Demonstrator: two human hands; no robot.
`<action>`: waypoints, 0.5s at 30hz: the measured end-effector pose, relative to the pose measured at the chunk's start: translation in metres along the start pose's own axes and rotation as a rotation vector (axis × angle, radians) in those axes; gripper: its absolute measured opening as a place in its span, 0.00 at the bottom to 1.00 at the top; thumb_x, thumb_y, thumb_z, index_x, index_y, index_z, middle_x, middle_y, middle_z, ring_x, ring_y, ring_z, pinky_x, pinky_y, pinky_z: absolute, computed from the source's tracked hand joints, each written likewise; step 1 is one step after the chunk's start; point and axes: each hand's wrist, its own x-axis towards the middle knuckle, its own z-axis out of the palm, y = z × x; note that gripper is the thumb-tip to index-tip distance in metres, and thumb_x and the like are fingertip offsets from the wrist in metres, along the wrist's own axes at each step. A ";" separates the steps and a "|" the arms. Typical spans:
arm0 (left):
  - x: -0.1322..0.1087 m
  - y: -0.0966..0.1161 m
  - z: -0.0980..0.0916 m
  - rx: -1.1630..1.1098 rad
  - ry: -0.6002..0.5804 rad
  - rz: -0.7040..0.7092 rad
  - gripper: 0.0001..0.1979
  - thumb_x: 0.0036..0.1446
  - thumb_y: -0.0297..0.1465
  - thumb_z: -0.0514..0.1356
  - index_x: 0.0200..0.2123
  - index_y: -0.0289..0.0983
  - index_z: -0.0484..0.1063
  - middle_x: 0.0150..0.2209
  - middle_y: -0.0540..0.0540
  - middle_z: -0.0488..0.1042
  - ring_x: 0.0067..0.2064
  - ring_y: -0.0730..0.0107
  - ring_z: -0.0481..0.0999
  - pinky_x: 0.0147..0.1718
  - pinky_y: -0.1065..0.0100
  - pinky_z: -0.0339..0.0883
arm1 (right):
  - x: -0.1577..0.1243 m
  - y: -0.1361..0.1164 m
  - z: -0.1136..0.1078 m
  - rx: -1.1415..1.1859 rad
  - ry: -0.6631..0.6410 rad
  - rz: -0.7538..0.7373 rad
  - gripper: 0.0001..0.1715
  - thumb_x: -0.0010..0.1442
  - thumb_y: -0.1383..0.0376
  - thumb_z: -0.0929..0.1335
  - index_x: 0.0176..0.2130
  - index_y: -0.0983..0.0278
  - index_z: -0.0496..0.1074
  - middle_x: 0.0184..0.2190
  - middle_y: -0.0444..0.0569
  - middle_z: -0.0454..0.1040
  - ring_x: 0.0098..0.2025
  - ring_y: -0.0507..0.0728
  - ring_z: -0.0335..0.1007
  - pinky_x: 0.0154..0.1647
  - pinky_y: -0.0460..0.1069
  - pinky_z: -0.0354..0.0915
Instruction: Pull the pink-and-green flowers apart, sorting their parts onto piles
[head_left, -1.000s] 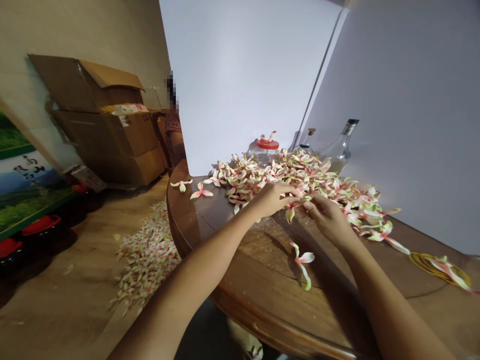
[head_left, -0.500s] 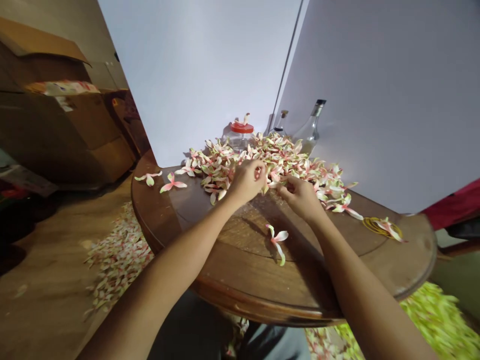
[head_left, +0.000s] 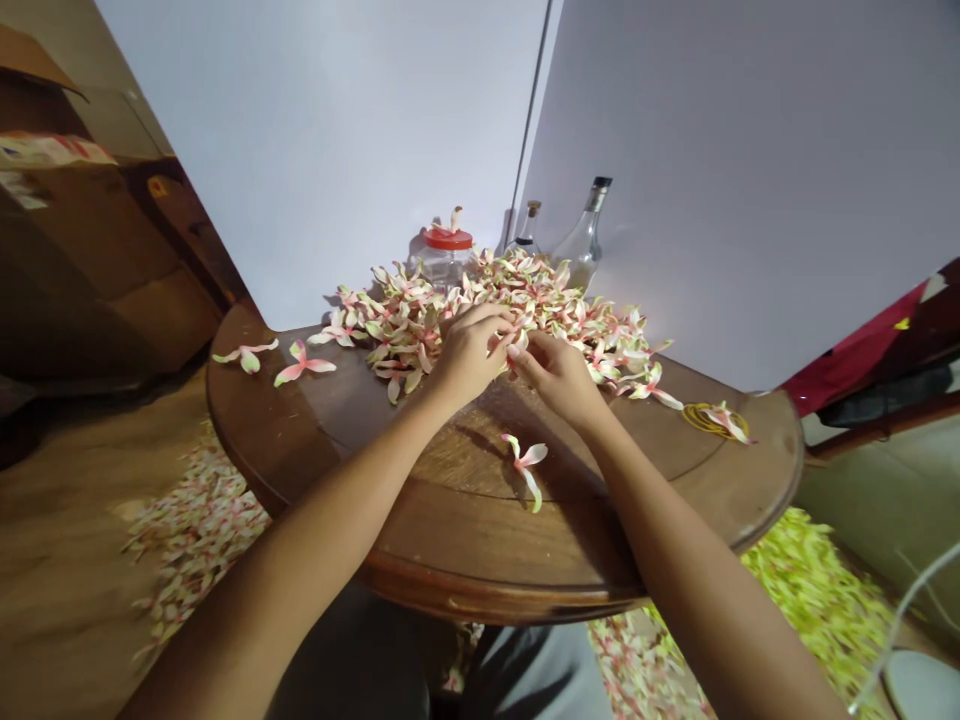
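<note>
A heap of pink-and-white flowers [head_left: 409, 320] covers the back of the round wooden table [head_left: 480, 560]. At the heap's front edge, my left hand [head_left: 472, 350] has its fingers pinched. My right hand [head_left: 555, 372] is just beside it, fingers and thumb closed, the fingertips of both nearly meeting. What is between the fingertips is too small to make out against the flowers. One loose flower [head_left: 527, 466] lies on the wood nearer to me, below the hands.
Behind the heap stand a red-lidded jar [head_left: 448, 255] and glass bottles [head_left: 585, 240]. Yellow rubber bands [head_left: 705, 418] lie on the right. Cardboard boxes [head_left: 67, 240] are at the left. Petals [head_left: 202, 530] and yellow-green pieces [head_left: 817, 580] cover parts of the floor.
My two hands have come closer together, and my left hand's fingers have turned toward my right hand. The whole view has shifted, so the table appears further left.
</note>
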 end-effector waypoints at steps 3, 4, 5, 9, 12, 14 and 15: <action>-0.001 0.002 0.002 0.033 -0.027 -0.002 0.06 0.57 0.20 0.62 0.32 0.36 0.74 0.49 0.41 0.76 0.52 0.60 0.75 0.53 0.57 0.69 | 0.000 0.000 0.001 -0.101 0.030 -0.025 0.24 0.69 0.52 0.63 0.27 0.63 0.65 0.20 0.41 0.64 0.23 0.50 0.55 0.27 0.48 0.50; -0.001 0.002 0.002 0.038 -0.023 -0.005 0.06 0.57 0.21 0.62 0.32 0.36 0.73 0.50 0.41 0.76 0.53 0.60 0.74 0.54 0.56 0.68 | 0.000 0.000 0.001 -0.127 0.051 -0.025 0.24 0.69 0.53 0.63 0.25 0.63 0.63 0.19 0.41 0.63 0.22 0.50 0.55 0.27 0.48 0.49; -0.001 0.001 0.003 0.035 -0.007 -0.021 0.06 0.58 0.21 0.62 0.31 0.36 0.73 0.50 0.41 0.76 0.54 0.60 0.74 0.54 0.56 0.68 | 0.000 0.001 0.001 -0.149 0.080 -0.017 0.24 0.69 0.54 0.63 0.24 0.62 0.60 0.18 0.40 0.62 0.22 0.50 0.54 0.26 0.48 0.49; 0.002 -0.007 0.000 -0.064 0.203 -0.264 0.05 0.61 0.24 0.60 0.32 0.37 0.73 0.47 0.42 0.76 0.51 0.62 0.75 0.52 0.59 0.69 | 0.001 0.005 -0.001 -0.160 0.190 0.057 0.23 0.65 0.59 0.65 0.21 0.62 0.60 0.16 0.41 0.63 0.20 0.49 0.55 0.25 0.48 0.48; 0.004 -0.014 -0.003 -0.194 0.420 -0.450 0.06 0.64 0.29 0.59 0.34 0.37 0.74 0.43 0.43 0.77 0.48 0.64 0.75 0.52 0.60 0.68 | 0.003 0.010 -0.002 -0.069 0.277 0.119 0.21 0.63 0.61 0.65 0.20 0.62 0.63 0.15 0.41 0.63 0.20 0.50 0.56 0.24 0.48 0.49; 0.004 -0.016 -0.004 -0.231 0.507 -0.483 0.08 0.64 0.32 0.59 0.34 0.37 0.74 0.41 0.44 0.76 0.47 0.64 0.74 0.53 0.62 0.67 | 0.005 0.015 -0.001 0.043 0.358 0.159 0.21 0.63 0.60 0.64 0.20 0.62 0.63 0.15 0.41 0.61 0.19 0.49 0.54 0.23 0.48 0.50; 0.003 -0.017 -0.004 -0.229 0.536 -0.477 0.08 0.64 0.32 0.59 0.33 0.37 0.74 0.40 0.45 0.75 0.48 0.65 0.74 0.53 0.63 0.66 | 0.006 0.017 0.000 0.094 0.398 0.173 0.20 0.63 0.61 0.64 0.20 0.62 0.63 0.15 0.41 0.61 0.19 0.49 0.54 0.23 0.48 0.51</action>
